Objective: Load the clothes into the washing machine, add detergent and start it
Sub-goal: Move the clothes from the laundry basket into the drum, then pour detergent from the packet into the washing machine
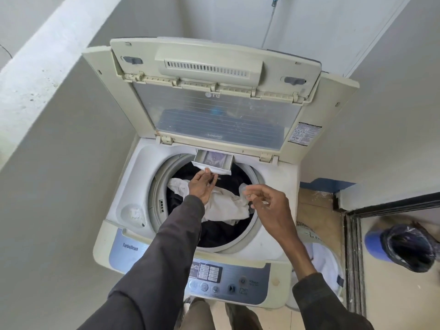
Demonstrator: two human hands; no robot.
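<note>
Detergent drawer sticks out at back rim of washing machine; my left hand pinches its front, right hand loose-fingered, holding nothing, over clothes.

Home laundry corner, top-loading washing machine against plain walls, lined bin on tiled floor
</note>
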